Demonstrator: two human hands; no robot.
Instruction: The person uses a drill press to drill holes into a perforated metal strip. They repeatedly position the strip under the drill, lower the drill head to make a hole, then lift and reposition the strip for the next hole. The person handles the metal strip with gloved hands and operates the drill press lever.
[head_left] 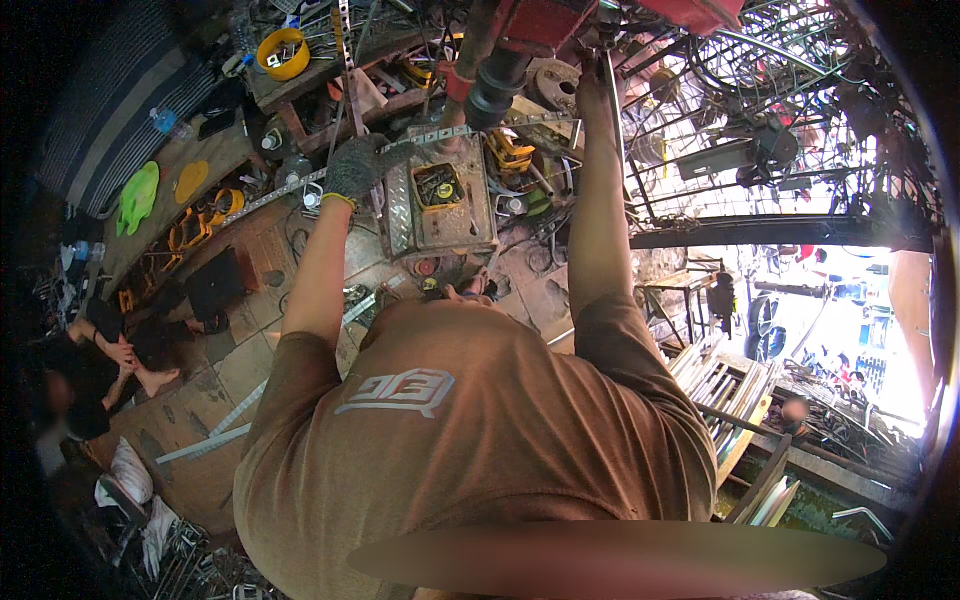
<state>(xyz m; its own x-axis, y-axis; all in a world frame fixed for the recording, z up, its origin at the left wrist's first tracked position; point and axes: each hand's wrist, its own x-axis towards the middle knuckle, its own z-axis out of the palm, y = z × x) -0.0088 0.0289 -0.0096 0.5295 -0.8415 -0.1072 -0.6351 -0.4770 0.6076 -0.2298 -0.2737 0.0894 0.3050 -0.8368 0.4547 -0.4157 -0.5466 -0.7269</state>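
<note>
My left hand (354, 170) wears a grey knit glove with a yellow cuff. Its fingers close over a long metal strip with a row of holes (440, 134), which slants across the machine's base. Up at the right, my bare right hand (597, 88) reaches beside a red machine that looks like a drill press (545, 22). Its fingers seem wrapped round a metal lever (612, 90), though they are partly hidden. Below the strip, a square tray with small metal bits (438, 188) sits on the worn metal base (455, 235). A dark round column (497, 85) stands above.
Farther left, a yellow round container of metal pieces (283, 54) stands on a bench. A person with clasped hands (118, 352) sits at the left. Metal rods and wire (760, 110) crowd the right side. Stacked bars (715, 385) lie at lower right. Long strips (215, 440) rest on the floor.
</note>
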